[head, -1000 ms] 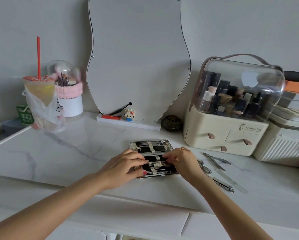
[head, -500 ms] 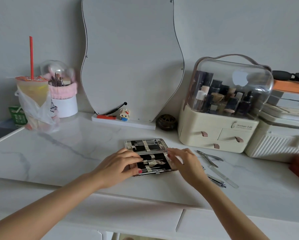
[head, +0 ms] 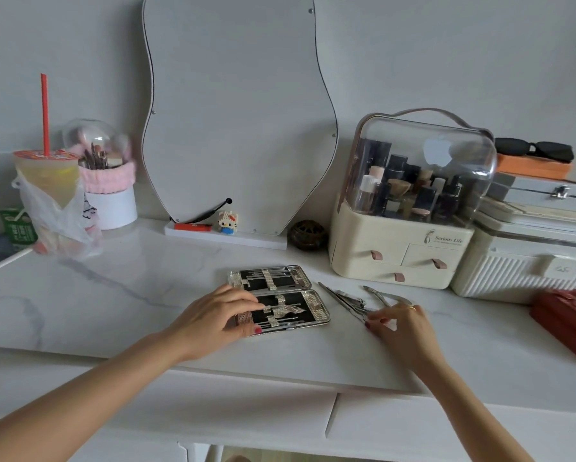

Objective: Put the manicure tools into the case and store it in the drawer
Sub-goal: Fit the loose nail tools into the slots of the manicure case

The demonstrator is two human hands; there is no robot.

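Drawers run along the front of the vanity below us — their seams (head: 330, 415) show under the near edge of the marble top (head: 113, 295), and one of them is, we judge, where the case ends up. On the top, our left hand (head: 213, 315) lies over the near-left part of the open manicure case (head: 286, 311), fingers fairly straight and pressing on its lower half, thumb at the near rim, steadying it. The case lies flat with both halves open; several tools already sit under their straps. Our right hand (head: 403, 325) is just right of the case, fingertips curled down onto the loose tools (head: 356, 305) lying on the marble; whether it has one pinched yet, we cannot tell. So we judge we are mid-way through filling the case — the next move calls for lifting one thin metal tool cleanly off a slick surface and sliding it under a free strap while the left hand holds the case. Room is good to the left, where the top is bare up to the bagged drink (head: 46, 195). To the right a red object (head: 566, 325) lies near our forearm, and behind the loose tools stands the cream organiser (head: 396, 258), so a sweeping pull could knock either.
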